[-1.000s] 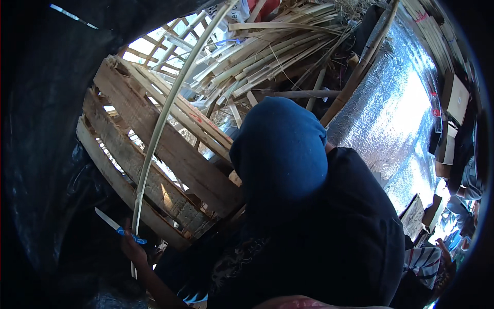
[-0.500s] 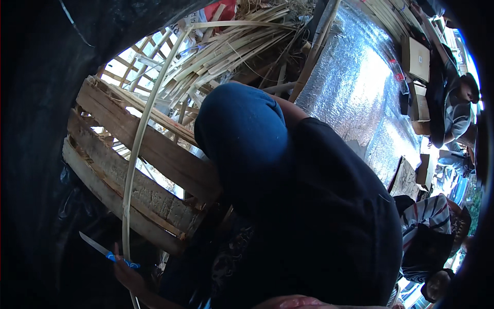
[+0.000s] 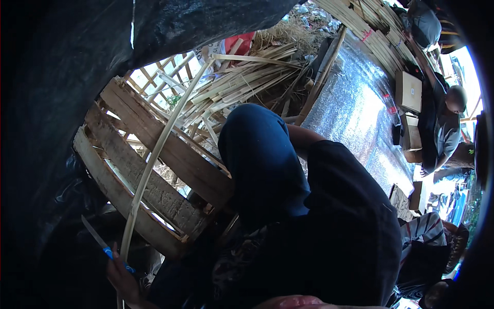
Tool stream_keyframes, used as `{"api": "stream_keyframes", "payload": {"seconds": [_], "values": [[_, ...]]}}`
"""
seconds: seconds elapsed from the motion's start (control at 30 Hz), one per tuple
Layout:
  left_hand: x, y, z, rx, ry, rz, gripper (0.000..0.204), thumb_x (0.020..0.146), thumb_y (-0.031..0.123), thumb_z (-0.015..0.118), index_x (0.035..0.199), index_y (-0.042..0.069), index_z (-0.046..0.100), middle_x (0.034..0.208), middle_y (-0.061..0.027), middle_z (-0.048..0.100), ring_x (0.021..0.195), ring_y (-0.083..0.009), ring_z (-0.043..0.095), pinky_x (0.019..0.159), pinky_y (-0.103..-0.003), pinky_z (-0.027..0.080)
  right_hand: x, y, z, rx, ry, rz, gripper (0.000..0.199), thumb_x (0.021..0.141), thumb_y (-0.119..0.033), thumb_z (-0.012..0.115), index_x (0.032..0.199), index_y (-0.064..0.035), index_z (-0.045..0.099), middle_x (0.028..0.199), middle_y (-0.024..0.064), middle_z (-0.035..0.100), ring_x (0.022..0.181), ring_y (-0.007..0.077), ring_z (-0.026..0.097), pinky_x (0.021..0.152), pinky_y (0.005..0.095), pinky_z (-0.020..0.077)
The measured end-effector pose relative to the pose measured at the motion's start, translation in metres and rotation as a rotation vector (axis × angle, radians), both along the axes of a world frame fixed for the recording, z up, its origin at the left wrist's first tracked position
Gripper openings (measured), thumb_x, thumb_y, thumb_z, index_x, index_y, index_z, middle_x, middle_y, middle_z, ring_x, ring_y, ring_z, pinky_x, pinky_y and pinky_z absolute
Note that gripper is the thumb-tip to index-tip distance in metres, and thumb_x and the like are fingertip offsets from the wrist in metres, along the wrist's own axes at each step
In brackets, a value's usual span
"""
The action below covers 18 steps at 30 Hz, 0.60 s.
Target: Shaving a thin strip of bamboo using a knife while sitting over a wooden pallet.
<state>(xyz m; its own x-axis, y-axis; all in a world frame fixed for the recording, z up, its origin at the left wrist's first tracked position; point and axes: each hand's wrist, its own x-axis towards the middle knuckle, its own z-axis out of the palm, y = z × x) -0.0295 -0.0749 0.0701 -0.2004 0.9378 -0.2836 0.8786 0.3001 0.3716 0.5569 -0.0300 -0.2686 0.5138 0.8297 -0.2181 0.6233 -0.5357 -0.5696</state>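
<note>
At the lower left, my left hand (image 3: 122, 280) is closed around a knife (image 3: 95, 233) with a blue handle; its blade points up and left. A long pale bamboo strip (image 3: 157, 149) runs up from this hand, apparently gripped or touched by it. The strip crosses in front of wooden slats, then bends sharply near the top and continues right. My right forearm (image 3: 301, 139), below a black sleeve, passes behind my raised knee (image 3: 257, 154) in blue jeans. The right hand is hidden there.
A weathered slatted wooden pallet (image 3: 164, 149) stands left of my knee. Behind it lies a heap of split bamboo strips (image 3: 242, 82). Dark plastic sheeting (image 3: 170, 41) hangs at upper left. Silver foil sheeting (image 3: 355, 108), cardboard boxes (image 3: 409, 90) and other people (image 3: 442, 123) are at right.
The view has shifted, so pallet, knee and foil sit lower and further right. The bamboo strip leans more to the right. My left hand still holds the knife.
</note>
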Motion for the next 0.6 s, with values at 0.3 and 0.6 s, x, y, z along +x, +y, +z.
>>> {"api": "stream_keyframes", "payload": {"seconds": [0.3, 0.6], "values": [[0.004, 0.007, 0.025, 0.164, -0.013, -0.050, 0.035, 0.101, 0.027, 0.048, 0.118, 0.001, 0.063, 0.087, -0.0223, 0.065, 0.079, -0.0329, 0.065, 0.069, -0.037, 0.046, 0.044, 0.036, 0.010, 0.069, 0.175, 0.067, 0.028, 0.092, -0.028, 0.058, 0.108, -0.0053, 0.062, 0.081, 0.0084, 0.062, 0.070, 0.0168, 0.056, 0.060, 0.0362, 0.0462], [-0.050, 0.001, -0.009, 0.206, -0.202, -0.230, 0.031, 0.098, 0.029, 0.053, 0.111, 0.004, 0.067, 0.075, -0.0182, 0.062, 0.069, -0.0287, 0.062, 0.065, -0.038, 0.045, 0.365, -0.009, 0.173, 0.540, -0.130, -0.720, 0.040, 0.085, -0.023, 0.065, 0.118, -0.0015, 0.062, 0.093, 0.0154, 0.065, 0.080, 0.0204, 0.064, 0.071, 0.0336, 0.0511]]}}
